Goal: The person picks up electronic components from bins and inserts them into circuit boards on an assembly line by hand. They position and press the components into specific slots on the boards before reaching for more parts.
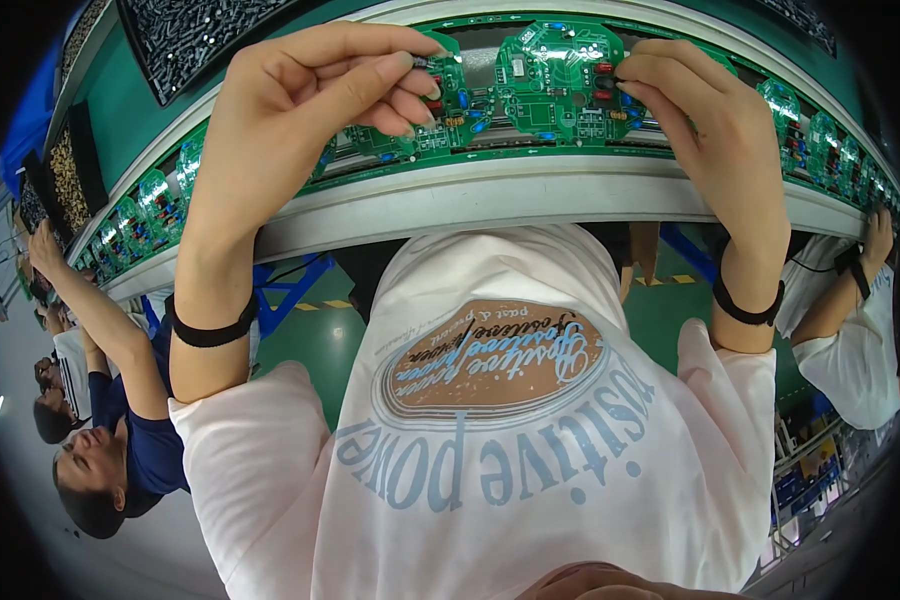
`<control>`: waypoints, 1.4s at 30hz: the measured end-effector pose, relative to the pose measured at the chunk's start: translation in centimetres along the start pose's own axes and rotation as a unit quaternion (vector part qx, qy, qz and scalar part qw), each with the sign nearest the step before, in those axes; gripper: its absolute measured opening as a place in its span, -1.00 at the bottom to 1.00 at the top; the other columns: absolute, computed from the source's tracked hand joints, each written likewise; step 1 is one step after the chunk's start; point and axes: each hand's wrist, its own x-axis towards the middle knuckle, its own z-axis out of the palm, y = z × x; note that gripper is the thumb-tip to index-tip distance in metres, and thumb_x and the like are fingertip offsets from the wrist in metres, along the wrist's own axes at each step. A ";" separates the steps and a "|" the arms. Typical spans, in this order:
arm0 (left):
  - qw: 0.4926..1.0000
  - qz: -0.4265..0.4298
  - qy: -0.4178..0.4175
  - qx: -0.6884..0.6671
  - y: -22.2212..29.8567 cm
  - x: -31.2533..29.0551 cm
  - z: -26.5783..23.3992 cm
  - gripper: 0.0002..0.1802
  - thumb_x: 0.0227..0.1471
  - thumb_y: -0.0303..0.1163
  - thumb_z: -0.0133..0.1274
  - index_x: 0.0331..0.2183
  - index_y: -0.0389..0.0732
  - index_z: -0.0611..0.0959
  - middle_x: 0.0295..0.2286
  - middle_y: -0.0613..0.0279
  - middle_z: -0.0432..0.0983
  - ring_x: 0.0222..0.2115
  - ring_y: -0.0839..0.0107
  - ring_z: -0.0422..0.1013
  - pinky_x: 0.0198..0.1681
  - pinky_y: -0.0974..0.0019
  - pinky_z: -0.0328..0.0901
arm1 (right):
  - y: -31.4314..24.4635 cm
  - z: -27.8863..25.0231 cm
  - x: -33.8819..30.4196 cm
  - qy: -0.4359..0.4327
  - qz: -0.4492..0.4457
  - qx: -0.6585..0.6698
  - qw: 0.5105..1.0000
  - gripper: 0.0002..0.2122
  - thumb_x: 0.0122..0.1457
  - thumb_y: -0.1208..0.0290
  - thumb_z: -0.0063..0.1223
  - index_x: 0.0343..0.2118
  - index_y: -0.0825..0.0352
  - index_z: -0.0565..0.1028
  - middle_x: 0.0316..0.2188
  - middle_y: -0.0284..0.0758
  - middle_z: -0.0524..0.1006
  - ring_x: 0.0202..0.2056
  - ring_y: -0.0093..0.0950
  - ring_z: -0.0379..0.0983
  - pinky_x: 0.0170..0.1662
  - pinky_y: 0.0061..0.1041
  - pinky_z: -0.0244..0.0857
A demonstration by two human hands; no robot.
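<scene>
My left hand [305, 105] is raised over the left part of a green circuit board [445, 135]. Its thumb and forefinger pinch a small dark electronic component [420, 63], while the other fingers curl below. Another green circuit board [540, 105] lies just to the right, carrying red, blue and black parts and striped resistors. At that board's right edge is my right hand [705, 115], thumb and fingertips pressed together beside the red components [604, 95]. Whatever those fingertips grip is too small and too covered to name.
The boards sit in a line along a conveyor with a pale metal rail [490, 200]. Beyond it, a black bin [160, 85] holds many small dark parts, and another bin [88, 150] has tan ones. A co-worker's arm [100, 295] reaches in at left; another person's hand [878, 240] is at right.
</scene>
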 end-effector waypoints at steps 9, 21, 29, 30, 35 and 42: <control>0.988 0.073 0.005 0.136 1.0 0.6 -0.1 -0.77 0.24 -0.58 0.13 -0.07 -0.35 0.73 -0.22 0.23 0.69 -0.25 0.54 0.60 -0.13 0.50 0.49 | 0.0 -0.4 0.0 -0.009 -0.005 -0.007 1.000 -0.85 0.18 0.59 0.17 -0.18 0.37 0.60 -0.15 -0.29 0.60 -0.24 -0.23 0.58 -0.20 -0.42 0.47; 0.914 0.131 -0.082 0.376 5.4 3.5 2.4 -0.90 -0.01 -0.62 0.25 -0.35 -0.34 0.68 -0.42 0.06 0.59 -0.38 0.15 0.55 -0.32 0.23 0.44 | 0.6 -1.0 0.3 -0.033 -0.017 0.001 0.999 -0.85 0.21 0.59 0.15 -0.16 0.40 0.59 -0.18 -0.23 0.60 -0.23 -0.19 0.57 -0.17 -0.43 0.46; 0.893 0.139 -0.091 0.417 5.6 3.8 2.6 -0.89 -0.05 -0.61 0.26 -0.37 -0.33 0.68 -0.41 0.08 0.61 -0.40 0.10 0.54 -0.32 0.17 0.44 | 1.1 -1.0 -0.3 -0.008 -0.015 0.027 0.999 -0.83 0.20 0.59 0.17 -0.14 0.37 0.60 -0.20 -0.22 0.60 -0.25 -0.20 0.57 -0.17 -0.45 0.46; 0.895 0.134 -0.089 0.416 5.7 3.8 2.7 -0.89 -0.05 -0.61 0.26 -0.37 -0.33 0.68 -0.41 0.08 0.61 -0.40 0.10 0.54 -0.32 0.17 0.44 | 1.1 -1.0 -0.3 -0.003 -0.015 0.031 0.999 -0.83 0.20 0.59 0.18 -0.14 0.37 0.60 -0.21 -0.23 0.61 -0.26 -0.20 0.57 -0.18 -0.45 0.46; 0.898 0.143 -0.080 0.408 4.3 3.9 2.3 -0.88 -0.01 -0.60 0.23 -0.32 -0.33 0.69 -0.36 0.12 0.63 -0.35 0.19 0.56 -0.25 0.25 0.44 | 2.0 -0.1 -0.2 0.073 -0.075 0.131 0.986 -0.87 0.15 0.62 0.19 -0.22 0.39 0.59 -0.26 -0.22 0.60 -0.30 -0.20 0.57 -0.24 -0.41 0.45; 0.912 0.170 -0.062 0.369 3.1 3.9 2.5 -0.86 0.08 -0.63 0.20 -0.25 -0.36 0.67 -0.31 0.12 0.63 -0.28 0.29 0.56 -0.11 0.37 0.41 | 4.6 5.0 2.4 0.290 -0.273 0.413 0.819 -0.90 0.11 0.64 0.21 -0.30 0.41 0.57 -0.32 -0.21 0.59 -0.35 -0.19 0.56 -0.31 -0.37 0.44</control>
